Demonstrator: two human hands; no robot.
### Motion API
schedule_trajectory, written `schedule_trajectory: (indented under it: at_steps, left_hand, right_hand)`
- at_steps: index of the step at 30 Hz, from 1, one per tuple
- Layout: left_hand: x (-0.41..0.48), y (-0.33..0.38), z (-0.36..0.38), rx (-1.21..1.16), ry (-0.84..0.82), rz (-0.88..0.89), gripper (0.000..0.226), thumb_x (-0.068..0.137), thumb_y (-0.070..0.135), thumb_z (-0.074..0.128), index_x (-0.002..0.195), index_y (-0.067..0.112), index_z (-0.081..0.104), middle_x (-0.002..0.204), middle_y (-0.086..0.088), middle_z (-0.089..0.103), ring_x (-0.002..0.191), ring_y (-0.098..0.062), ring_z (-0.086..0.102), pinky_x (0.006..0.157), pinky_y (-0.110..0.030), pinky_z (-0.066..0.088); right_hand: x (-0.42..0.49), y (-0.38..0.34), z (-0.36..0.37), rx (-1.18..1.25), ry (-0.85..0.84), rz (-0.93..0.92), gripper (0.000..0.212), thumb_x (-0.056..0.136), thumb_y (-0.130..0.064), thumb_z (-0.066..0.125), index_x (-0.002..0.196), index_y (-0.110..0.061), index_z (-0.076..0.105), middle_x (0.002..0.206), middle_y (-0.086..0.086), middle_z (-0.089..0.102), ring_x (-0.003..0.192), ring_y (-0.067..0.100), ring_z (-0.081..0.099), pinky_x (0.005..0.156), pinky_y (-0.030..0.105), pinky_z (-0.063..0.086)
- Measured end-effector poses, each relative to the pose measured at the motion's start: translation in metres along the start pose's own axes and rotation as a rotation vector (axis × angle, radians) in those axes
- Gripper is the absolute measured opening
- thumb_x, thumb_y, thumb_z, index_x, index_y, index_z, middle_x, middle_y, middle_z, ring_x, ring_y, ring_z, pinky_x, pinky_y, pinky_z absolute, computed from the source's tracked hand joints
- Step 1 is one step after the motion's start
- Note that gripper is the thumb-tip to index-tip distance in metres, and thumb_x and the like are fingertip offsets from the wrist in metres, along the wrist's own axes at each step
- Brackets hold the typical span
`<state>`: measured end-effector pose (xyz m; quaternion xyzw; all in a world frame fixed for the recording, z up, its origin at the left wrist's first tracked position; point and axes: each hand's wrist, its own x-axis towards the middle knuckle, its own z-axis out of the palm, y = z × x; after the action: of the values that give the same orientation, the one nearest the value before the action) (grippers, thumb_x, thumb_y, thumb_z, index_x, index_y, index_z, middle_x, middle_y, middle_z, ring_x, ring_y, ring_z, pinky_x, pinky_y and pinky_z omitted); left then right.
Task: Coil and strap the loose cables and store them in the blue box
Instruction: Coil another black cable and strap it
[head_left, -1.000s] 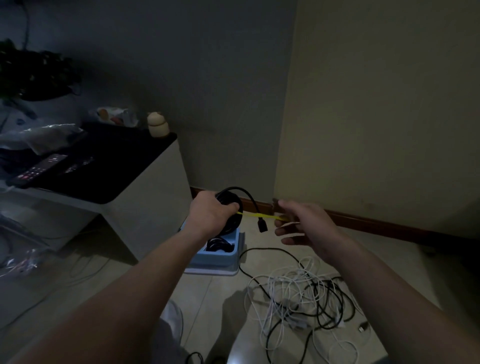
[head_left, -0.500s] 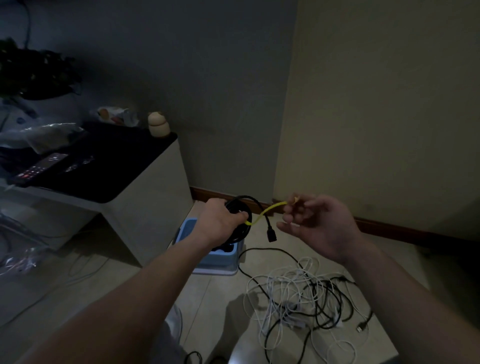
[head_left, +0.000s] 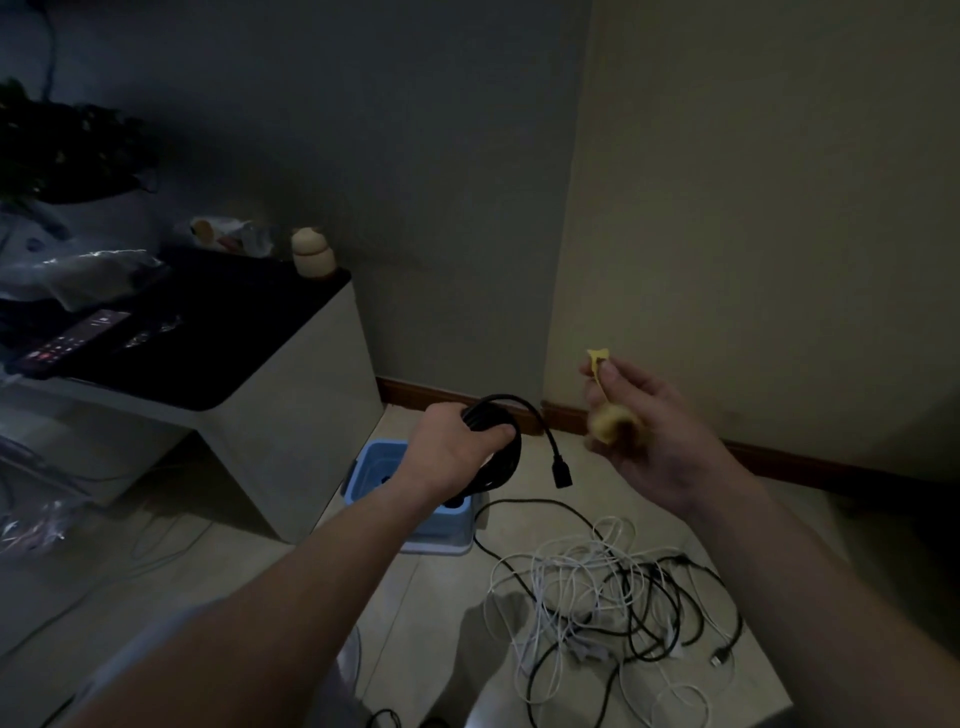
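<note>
Floor (head_left: 649, 488): loose cables (head_left: 608, 592) lying near blue box (head_left: 375, 460).
Left hand (head_left: 452, 452): gripping coiled black cable (head_left: 511, 454).
Right hand (head_left: 649, 436): pinching yellow strap (head_left: 597, 362).

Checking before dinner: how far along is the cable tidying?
Done: something dark sits in the blue box. In hand: left hand grips a coiled black cable, right hand pinches the yellow strap, not yet wrapped. Left: the tangled white and black cables on the floor.

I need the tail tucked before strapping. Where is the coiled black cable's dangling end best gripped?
Probably pinch the rectangular black plug from the right: it hangs free below the coiled black cable that the left hand grips.
</note>
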<state>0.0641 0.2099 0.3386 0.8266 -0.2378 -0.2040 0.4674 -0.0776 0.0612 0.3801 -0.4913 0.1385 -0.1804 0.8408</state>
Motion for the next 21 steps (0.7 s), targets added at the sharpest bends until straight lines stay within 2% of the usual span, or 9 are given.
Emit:
schedule_trajectory:
  at_steps: [2,4,7,9,12,16,18,20,21]
  left_hand:
    - [-0.002,0.002,0.003,-0.020,0.013,0.015,0.025,0.084,0.033,0.078,0.077,0.011,0.069,0.071,-0.003,0.068,0.058,-0.003,0.063,0.047,-0.016,0.045]
    - [-0.005,0.007,0.007,-0.009,0.039,0.060,0.024,0.084,0.032,0.078,0.071,0.015,0.066,0.064,0.003,0.064,0.050,0.004,0.058,0.042,-0.011,0.039]
    - [-0.009,0.014,0.016,0.062,0.069,0.175,0.023,0.084,0.036,0.076,0.077,0.014,0.070,0.067,0.001,0.067,0.060,-0.005,0.062,0.054,-0.022,0.049]
    - [-0.010,0.016,0.020,0.100,0.083,0.237,0.024,0.085,0.040,0.073,0.073,0.020,0.067,0.065,0.003,0.066,0.063,-0.013,0.062,0.058,-0.031,0.048]
    - [-0.010,0.017,0.024,0.186,0.119,0.305,0.029,0.086,0.043,0.071,0.067,0.025,0.057,0.062,0.006,0.060,0.060,-0.010,0.057,0.054,-0.029,0.041]
    - [-0.010,0.019,0.028,0.287,0.137,0.376,0.028,0.085,0.048,0.070,0.074,0.027,0.054,0.066,0.008,0.059,0.067,-0.017,0.060,0.059,-0.033,0.046]
    - [-0.010,0.019,0.029,0.285,0.154,0.412,0.027,0.085,0.047,0.070,0.075,0.027,0.054,0.063,0.011,0.054,0.064,-0.013,0.058,0.056,-0.030,0.044]
    - [-0.011,0.019,0.030,0.260,0.166,0.431,0.026,0.086,0.042,0.071,0.072,0.030,0.052,0.061,0.014,0.053,0.062,-0.005,0.057,0.050,-0.016,0.035]
    - [-0.011,0.018,0.030,0.244,0.166,0.435,0.028,0.086,0.040,0.072,0.069,0.033,0.050,0.060,0.015,0.053,0.064,0.000,0.057,0.049,-0.014,0.036]
  right_hand:
    - [-0.001,-0.002,0.001,0.027,-0.019,0.009,0.018,0.083,-0.025,0.063,0.087,-0.011,0.075,0.064,-0.003,0.058,0.041,0.003,0.046,0.042,0.017,0.042]
    - [-0.001,0.002,0.006,0.001,-0.010,0.031,0.021,0.082,-0.025,0.065,0.088,-0.005,0.068,0.059,-0.002,0.057,0.036,0.002,0.041,0.040,0.016,0.040]
    - [0.000,0.015,0.016,-0.048,0.064,0.101,0.024,0.082,-0.030,0.067,0.085,-0.006,0.065,0.057,-0.001,0.056,0.037,0.004,0.043,0.040,0.019,0.041]
    - [-0.001,0.023,0.022,-0.039,0.119,0.124,0.023,0.089,-0.030,0.065,0.077,-0.011,0.070,0.057,0.000,0.056,0.039,0.006,0.044,0.041,0.019,0.041]
    - [-0.001,0.029,0.027,0.005,0.193,0.074,0.035,0.095,-0.029,0.061,0.065,-0.018,0.074,0.059,0.000,0.061,0.041,0.008,0.049,0.042,0.022,0.046]
    - [0.001,0.027,0.030,0.139,0.252,0.017,0.034,0.093,-0.030,0.063,0.062,-0.021,0.073,0.061,-0.001,0.062,0.040,0.007,0.048,0.041,0.021,0.046]
    - [0.002,0.026,0.029,0.091,0.262,0.003,0.030,0.090,-0.032,0.066,0.063,-0.022,0.073,0.061,-0.001,0.062,0.040,0.008,0.049,0.042,0.021,0.046]
    - [0.001,0.028,0.028,0.024,0.284,0.015,0.027,0.088,-0.033,0.068,0.065,-0.021,0.073,0.060,0.000,0.062,0.042,0.009,0.050,0.043,0.022,0.046]
    - [0.001,0.030,0.028,0.008,0.296,0.023,0.027,0.088,-0.033,0.069,0.066,-0.020,0.074,0.060,0.001,0.061,0.043,0.010,0.051,0.043,0.022,0.046]
